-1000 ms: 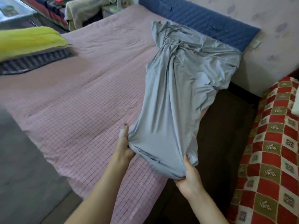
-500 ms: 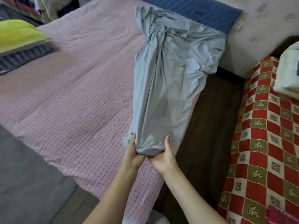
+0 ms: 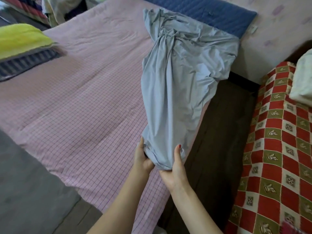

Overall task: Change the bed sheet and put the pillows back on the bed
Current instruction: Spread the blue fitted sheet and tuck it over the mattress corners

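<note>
A bunched grey-blue bed sheet (image 3: pixel 179 78) lies in a long heap along the right side of the bed, from the headboard end down to my hands. The bed is covered by a pink checked mattress cover (image 3: pixel 81 102). My left hand (image 3: pixel 142 157) grips the sheet's near end from the left. My right hand (image 3: pixel 175 168) grips the same end from the right and below, close beside the left hand. A yellow-green pillow (image 3: pixel 20 39) on a striped pillow (image 3: pixel 28 63) lies at the bed's far left edge.
A blue quilted headboard (image 3: pixel 211 14) backs the bed. A dark floor gap (image 3: pixel 217 149) separates the bed from a red checked sofa (image 3: pixel 276 157) on the right, which carries a white pillow (image 3: pixel 302 78). Grey floor (image 3: pixel 25 183) lies at the left. Piled fabrics (image 3: pixel 54 9) sit beyond the bed.
My two hands have come together on the sheet's near end, gathering it narrower. My right hand moved left towards my left hand.
</note>
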